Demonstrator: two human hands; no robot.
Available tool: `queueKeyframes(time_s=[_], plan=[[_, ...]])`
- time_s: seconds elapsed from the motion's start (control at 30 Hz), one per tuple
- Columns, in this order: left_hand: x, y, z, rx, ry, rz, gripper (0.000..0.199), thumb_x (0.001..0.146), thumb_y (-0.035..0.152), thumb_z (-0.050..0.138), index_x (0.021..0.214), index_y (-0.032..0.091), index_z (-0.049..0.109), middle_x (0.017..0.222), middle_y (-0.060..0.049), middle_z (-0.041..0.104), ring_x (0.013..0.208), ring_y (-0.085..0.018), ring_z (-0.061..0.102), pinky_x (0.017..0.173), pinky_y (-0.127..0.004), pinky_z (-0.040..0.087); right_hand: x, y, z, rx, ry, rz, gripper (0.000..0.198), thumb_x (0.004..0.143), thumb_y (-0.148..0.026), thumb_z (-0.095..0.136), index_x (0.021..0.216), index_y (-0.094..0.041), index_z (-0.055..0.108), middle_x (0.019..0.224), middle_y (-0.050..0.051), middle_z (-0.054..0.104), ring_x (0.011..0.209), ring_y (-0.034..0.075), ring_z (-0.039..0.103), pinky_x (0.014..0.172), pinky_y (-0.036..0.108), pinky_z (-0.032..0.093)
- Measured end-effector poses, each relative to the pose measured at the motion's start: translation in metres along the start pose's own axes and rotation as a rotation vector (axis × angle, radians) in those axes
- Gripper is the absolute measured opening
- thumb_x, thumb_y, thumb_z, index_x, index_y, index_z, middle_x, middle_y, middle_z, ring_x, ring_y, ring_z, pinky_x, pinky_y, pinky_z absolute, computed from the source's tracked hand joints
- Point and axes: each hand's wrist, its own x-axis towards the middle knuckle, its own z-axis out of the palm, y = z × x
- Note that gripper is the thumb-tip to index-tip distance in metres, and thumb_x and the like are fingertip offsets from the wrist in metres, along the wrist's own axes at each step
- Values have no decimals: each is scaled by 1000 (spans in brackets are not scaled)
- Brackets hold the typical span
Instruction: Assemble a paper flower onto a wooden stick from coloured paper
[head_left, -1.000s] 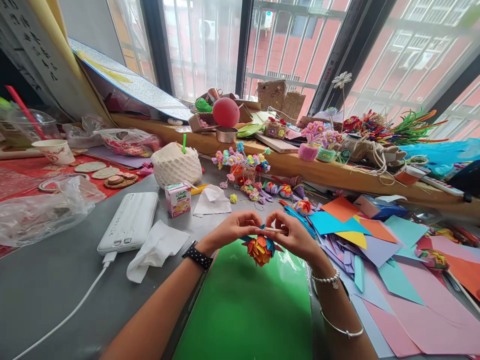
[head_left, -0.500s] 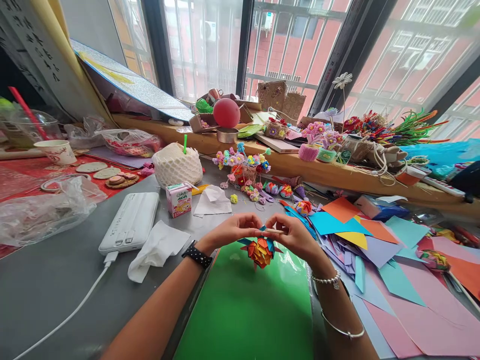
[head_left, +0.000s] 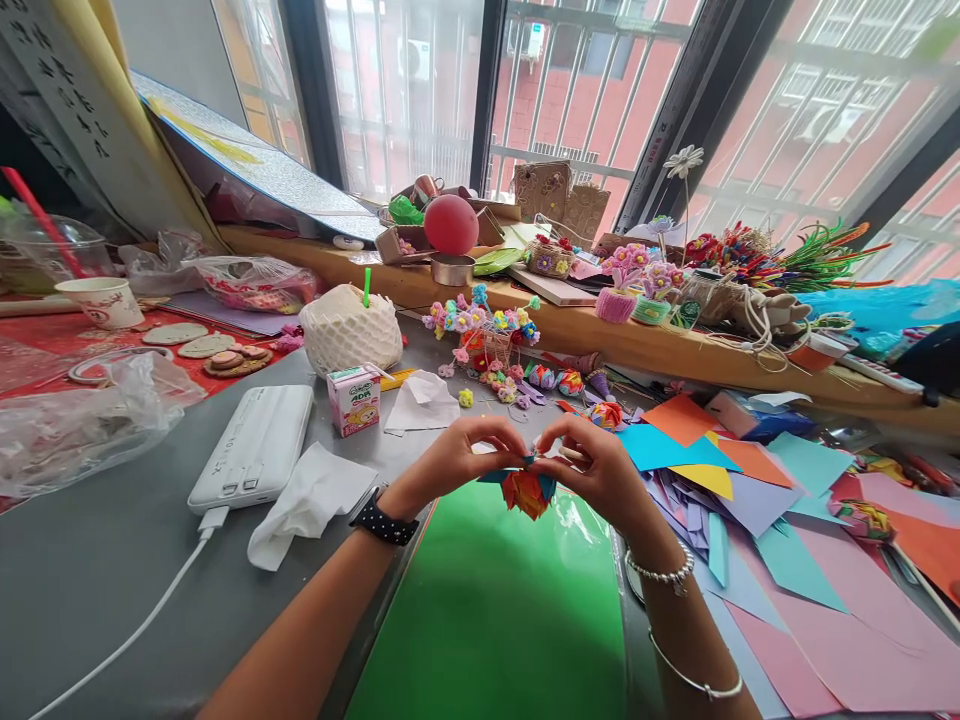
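Observation:
Above a green mat [head_left: 487, 610], a folded paper flower [head_left: 527, 494] in orange, yellow and blue hangs between my two hands. My left hand [head_left: 476, 450] is closed, pinching a blue paper tip at the top of the flower between thumb and index finger. Fingertips of my right hand [head_left: 596, 465] are pinched on the same spot from the other side. A thin pale stick [head_left: 573, 456] lies in the right fingers, mostly hidden by them. The upper part of the flower is covered by my fingers.
Coloured paper sheets [head_left: 802, 560] are spread on the right. On the left lie a white power bank [head_left: 255, 445] with its cable, crumpled tissue [head_left: 304, 505] and a small drink carton [head_left: 354, 400]. Behind stand a wrapped coconut [head_left: 349, 335] and a basket of small flowers [head_left: 487, 345].
The flower has tilted and risen slightly, with less of it showing below my fingers. My right fingers have shifted around the blue tip, and the stick is now more hidden.

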Motion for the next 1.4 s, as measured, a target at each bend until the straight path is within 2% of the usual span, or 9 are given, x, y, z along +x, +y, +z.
queueKeyframes(time_s=[0.2, 0.43, 0.63, 0.83, 1.07, 1.4], plan=[[-1, 0, -1, 1, -11, 31, 8, 71, 20, 59, 72, 12, 60, 73, -2, 60, 72, -10, 54, 70, -21, 43, 0, -4, -2, -2, -48, -65, 17, 74, -35, 57, 74, -19, 52, 79, 3, 56, 72, 14, 53, 62, 25, 44], [-2, -3, -2, -53, -33, 40, 7, 72, 19, 57, 72, 12, 60, 75, -2, 59, 75, -11, 55, 71, -22, 42, 0, -5, -2, -9, -43, -39, 18, 73, -36, 57, 79, -19, 51, 82, 3, 57, 72, 14, 53, 61, 25, 42], [-1, -8, -1, -185, -61, 11, 10, 71, 22, 59, 71, 12, 59, 74, -2, 57, 72, -10, 53, 68, -22, 43, 0, -9, -2, -37, -61, -54, 19, 74, -37, 56, 77, -19, 51, 74, 1, 55, 64, 11, 48, 52, 21, 36], [-1, -8, -1, -176, -81, -12, 12, 71, 23, 59, 71, 11, 59, 74, -2, 57, 73, -11, 53, 70, -22, 42, 1, -11, -3, -47, -111, -74, 19, 74, -37, 55, 75, -18, 51, 72, 0, 52, 58, 9, 41, 47, 20, 31], [-2, -13, 0, -224, -77, -75, 14, 69, 24, 61, 72, 11, 58, 73, -1, 56, 70, -10, 53, 64, -21, 43, 1, -12, -3, -40, -126, -71, 20, 76, -38, 54, 74, -18, 52, 70, 0, 51, 54, 8, 38, 46, 20, 30], [-1, -10, 0, -309, -23, -80, 11, 68, 21, 62, 70, 11, 59, 73, -1, 57, 71, -10, 54, 67, -21, 44, 2, -11, 2, 2, 37, -14, 21, 69, -37, 61, 73, -18, 53, 73, 1, 55, 62, 12, 47, 49, 21, 34]])
